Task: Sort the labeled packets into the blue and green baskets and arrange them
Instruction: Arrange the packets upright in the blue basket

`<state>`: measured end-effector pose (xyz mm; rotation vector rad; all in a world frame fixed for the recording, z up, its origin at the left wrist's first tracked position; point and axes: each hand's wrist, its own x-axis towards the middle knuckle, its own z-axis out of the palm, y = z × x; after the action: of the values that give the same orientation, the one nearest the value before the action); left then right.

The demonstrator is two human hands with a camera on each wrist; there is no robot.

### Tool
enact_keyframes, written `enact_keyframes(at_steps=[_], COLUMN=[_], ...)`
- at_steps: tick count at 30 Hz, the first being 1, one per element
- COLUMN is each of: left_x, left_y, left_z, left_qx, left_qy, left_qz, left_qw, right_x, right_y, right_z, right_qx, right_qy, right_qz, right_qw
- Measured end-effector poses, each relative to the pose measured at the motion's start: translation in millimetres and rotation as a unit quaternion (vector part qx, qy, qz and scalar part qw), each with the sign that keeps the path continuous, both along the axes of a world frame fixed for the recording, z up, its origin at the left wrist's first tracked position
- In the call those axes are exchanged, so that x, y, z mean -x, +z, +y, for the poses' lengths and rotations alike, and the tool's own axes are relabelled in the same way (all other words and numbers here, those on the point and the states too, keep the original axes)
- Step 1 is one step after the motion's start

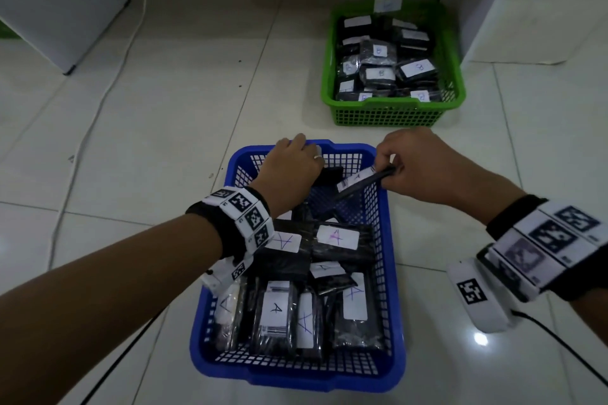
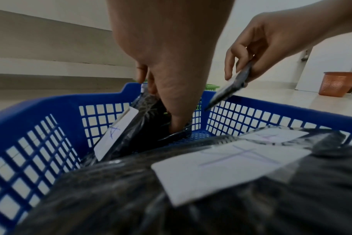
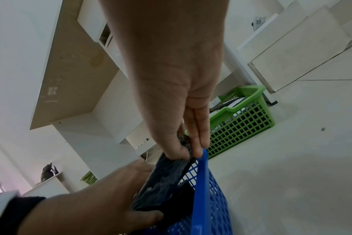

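The blue basket (image 1: 296, 378) sits on the floor near me, holding several black packets with white "A" labels (image 1: 337, 237). My left hand (image 1: 296, 158) reaches into its far end and grips a black packet (image 2: 143, 120) standing upright against the far wall. Over the far right corner, my right hand (image 1: 386, 164) pinches the top edge of another black "A" packet (image 1: 362, 182), which slants down into the basket (image 3: 167, 179). The green basket (image 1: 391, 115), further off to the right, is full of "B" packets (image 1: 380, 72).
A white cable (image 1: 98, 108) runs along the tiled floor on the left. A white cabinet (image 1: 59, 10) stands at the far left and white furniture (image 1: 543, 10) beside the green basket. An orange basket (image 2: 339, 84) stands in the distance.
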<state>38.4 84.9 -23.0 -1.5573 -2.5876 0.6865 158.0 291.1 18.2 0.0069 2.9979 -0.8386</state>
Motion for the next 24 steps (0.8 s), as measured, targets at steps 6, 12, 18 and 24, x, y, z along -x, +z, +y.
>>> enact_keyframes(at_steps=[6, 12, 18, 24], left_x=[-5.3, 4.9, 10.9, 11.3], left_y=[3.9, -4.3, -13.2, -7.9], left_z=[10.2, 14.8, 5.5, 2.9], left_qx=[-0.017, -0.029, -0.010, -0.034], left_qy=[-0.014, -0.038, -0.035, -0.021], left_qz=[-0.066, -0.155, -0.236, -0.243], left_qw=[0.998, 0.987, 0.971, 0.969], right_x=[-5.8, -11.9, -13.9, -11.8], right_y=[0.2, -3.0, -8.0, -16.0], right_z=[8.4, 18.5, 27.0, 14.7], right_qx=[0.017, 0.016, 0.013, 0.018], right_qy=[-0.030, -0.070, -0.087, -0.065], right_qz=[0.024, 0.066, 0.071, 0.081], right_qw=[0.999, 0.995, 0.994, 0.994])
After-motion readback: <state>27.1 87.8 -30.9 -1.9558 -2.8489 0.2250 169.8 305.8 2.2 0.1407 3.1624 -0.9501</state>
